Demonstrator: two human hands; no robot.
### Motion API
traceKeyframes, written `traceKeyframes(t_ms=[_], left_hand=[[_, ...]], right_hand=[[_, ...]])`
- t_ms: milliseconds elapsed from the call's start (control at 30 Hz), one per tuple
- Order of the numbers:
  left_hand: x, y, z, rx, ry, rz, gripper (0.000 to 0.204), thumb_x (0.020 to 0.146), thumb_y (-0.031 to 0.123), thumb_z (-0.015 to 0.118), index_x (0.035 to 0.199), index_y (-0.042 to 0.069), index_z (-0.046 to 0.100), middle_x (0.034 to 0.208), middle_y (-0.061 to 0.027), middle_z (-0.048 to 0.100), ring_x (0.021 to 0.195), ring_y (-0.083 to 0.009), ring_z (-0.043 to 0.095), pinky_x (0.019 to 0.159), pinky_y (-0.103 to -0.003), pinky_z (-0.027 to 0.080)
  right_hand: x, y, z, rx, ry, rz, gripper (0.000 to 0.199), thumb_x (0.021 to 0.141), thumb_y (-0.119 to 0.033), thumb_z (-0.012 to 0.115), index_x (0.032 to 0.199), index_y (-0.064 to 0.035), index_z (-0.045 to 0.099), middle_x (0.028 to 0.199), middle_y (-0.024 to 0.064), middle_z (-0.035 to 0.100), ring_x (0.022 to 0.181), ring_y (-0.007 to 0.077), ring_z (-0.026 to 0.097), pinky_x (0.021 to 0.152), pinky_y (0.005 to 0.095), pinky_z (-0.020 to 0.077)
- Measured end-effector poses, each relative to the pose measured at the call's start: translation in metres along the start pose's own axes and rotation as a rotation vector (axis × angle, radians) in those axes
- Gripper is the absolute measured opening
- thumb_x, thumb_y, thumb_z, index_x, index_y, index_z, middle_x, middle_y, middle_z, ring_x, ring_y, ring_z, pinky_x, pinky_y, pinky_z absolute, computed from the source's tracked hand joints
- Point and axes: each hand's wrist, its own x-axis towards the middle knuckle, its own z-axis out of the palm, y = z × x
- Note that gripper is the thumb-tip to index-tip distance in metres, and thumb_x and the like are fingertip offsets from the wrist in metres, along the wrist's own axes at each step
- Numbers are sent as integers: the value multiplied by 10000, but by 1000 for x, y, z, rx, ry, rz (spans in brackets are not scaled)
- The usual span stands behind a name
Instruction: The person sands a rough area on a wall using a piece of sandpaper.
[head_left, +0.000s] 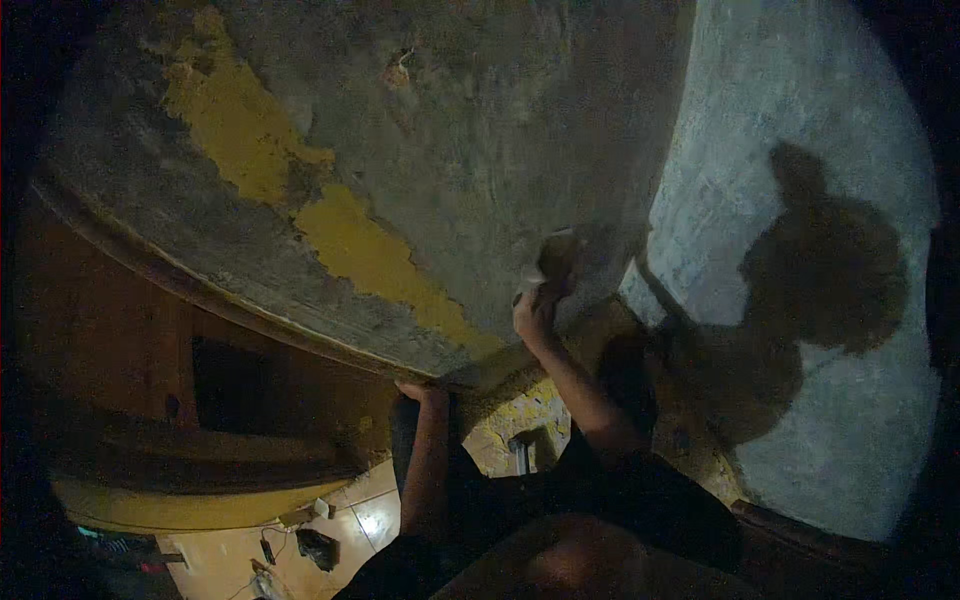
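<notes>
My right hand is raised to the bare grey wall, closed around a small flat scraper. Its dark blade end lies close to the plaster, blurred in the dim light. A patchy strip of yellow paint crosses this wall diagonally, ending to the left of the tool. Lower down, my left hand rests against the wall's bottom edge, beside the brown trim. Its fingers look stretched out along that edge, though shadow hides part of them.
A pale bluish wall meets the grey one on the right and carries my shadow. Yellow flakes litter the floor below. Dark wooden furniture stands left. On the tiles lie a dark bundle and a thin cable.
</notes>
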Motion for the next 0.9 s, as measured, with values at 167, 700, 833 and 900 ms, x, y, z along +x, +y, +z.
traceKeyframes(t_ms=[167,700,833,900], left_hand=[[-6,47,312,-794,848,-955,757,999,599,245,1541,71,247,1579,-165,255,1411,-353,317,1153,-508,279],[14,54,242,-1143,1000,-777,649,1051,491,233,1511,40,307,1553,-159,316,1352,-344,405,1125,-496,341],[-3,24,245,-1835,1192,-547,645,1051,489,234,1499,33,321,1538,-166,332,1334,-337,421,1118,-490,350],[-9,10,231,-2157,1292,-374,643,1052,488,235,1493,30,328,1531,-170,340,1325,-334,429,1115,-488,355]], right_hand=[[2,161,-202,-721,-92,402,598,1013,-289,474,1491,5,268,1088,135,588,1028,269,550,1018,495,351],[23,14,-95,-725,83,-186,616,1023,-460,393,1552,-170,270,1623,244,-23,1490,436,-38,1129,635,39],[30,17,-114,-837,-2,-95,600,1021,-382,379,1544,-116,258,1608,261,28,1454,429,83,1115,629,81],[25,6,-112,-986,3,-135,587,1023,-314,352,1541,-63,232,1600,259,84,1420,431,197,1110,610,150]])
